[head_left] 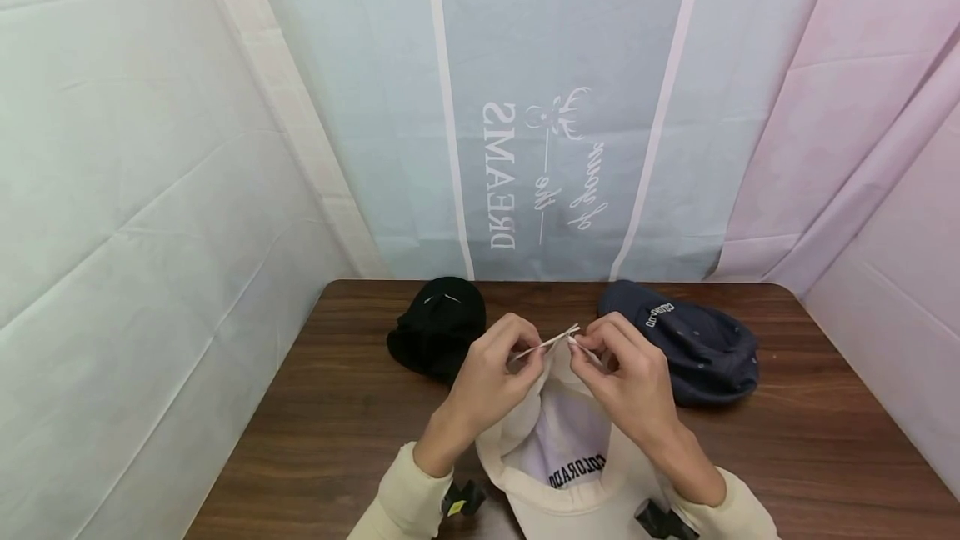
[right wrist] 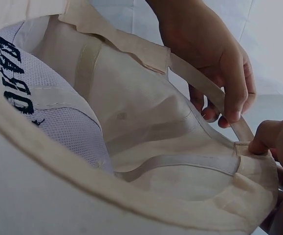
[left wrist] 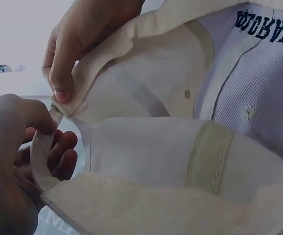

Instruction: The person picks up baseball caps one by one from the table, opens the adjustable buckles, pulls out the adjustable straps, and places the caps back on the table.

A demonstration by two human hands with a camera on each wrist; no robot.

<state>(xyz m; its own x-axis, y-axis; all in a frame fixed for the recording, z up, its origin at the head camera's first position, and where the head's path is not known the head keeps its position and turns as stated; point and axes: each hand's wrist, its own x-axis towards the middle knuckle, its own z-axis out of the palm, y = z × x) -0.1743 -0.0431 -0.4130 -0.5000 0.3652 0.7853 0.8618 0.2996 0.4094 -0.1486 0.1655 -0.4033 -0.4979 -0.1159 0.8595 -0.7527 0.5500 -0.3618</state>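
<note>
Both hands hold the back strap of a cream baseball cap (head_left: 517, 482), raised over the table with its hollow inside up and its brim toward me. My left hand (head_left: 491, 365) pinches the narrow fabric strap (right wrist: 200, 81) between thumb and fingers. Close beside it, my right hand (head_left: 630, 382) pinches the place where the strap meets the cap's edge (right wrist: 251, 152). In the right wrist view the strap bows in an arc between the two sides of the back opening. Dark COLORADO lettering (head_left: 577, 471) shows on the lilac mesh lining.
On the brown wooden table (head_left: 337, 423), a black cap (head_left: 442, 327) lies at the back left. A navy cap (head_left: 697, 348) with white lettering lies at the back right, partly behind my right hand. Hanging cloth (head_left: 570, 40) encloses the table at the back and sides.
</note>
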